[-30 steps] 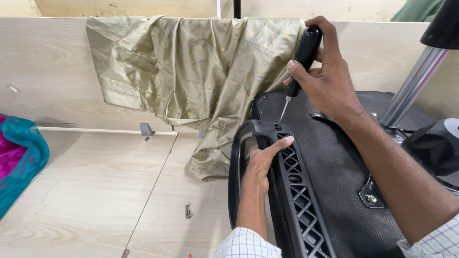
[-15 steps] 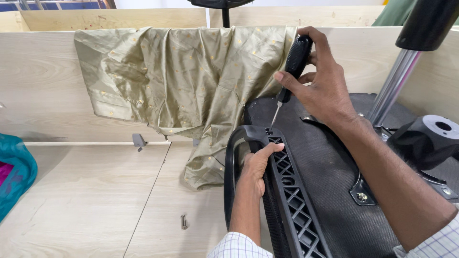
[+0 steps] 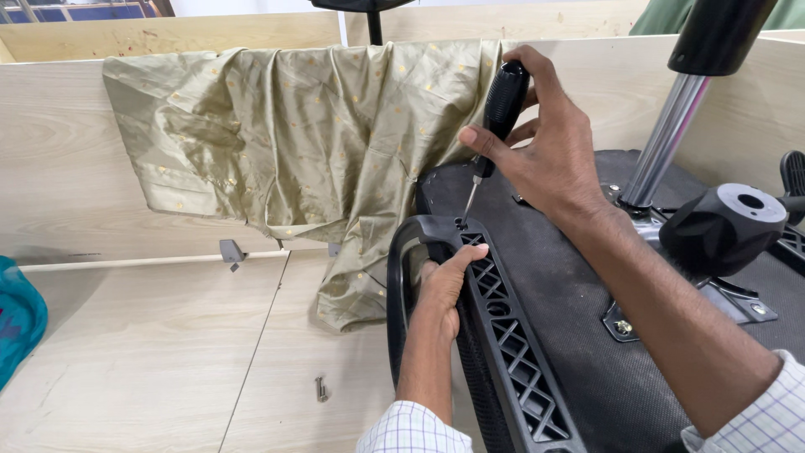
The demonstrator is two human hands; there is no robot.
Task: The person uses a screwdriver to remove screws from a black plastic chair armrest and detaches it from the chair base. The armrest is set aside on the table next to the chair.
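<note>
My right hand (image 3: 549, 155) grips a black-handled screwdriver (image 3: 496, 116), held upright and slightly tilted, with its tip set in a hole at the top of a black plastic armrest (image 3: 503, 323). That armrest has a lattice pattern and lies against the underside of an upturned chair seat (image 3: 579, 302) covered in dark fabric. My left hand (image 3: 443, 285) clasps the armrest's loop just below the screwdriver tip, thumb resting on the lattice edge.
An olive-gold cloth (image 3: 310, 143) hangs over the wooden partition behind. A loose screw (image 3: 320, 388) lies on the wooden desk (image 3: 142, 352). The chair's chrome post (image 3: 662, 138) and black knob (image 3: 725, 226) stand at right. A teal cloth (image 3: 17, 315) lies at the left edge.
The view has drifted right and slightly up, so everything sits further left. Both hands keep their grips, with the screwdriver tip staying in the same hole.
</note>
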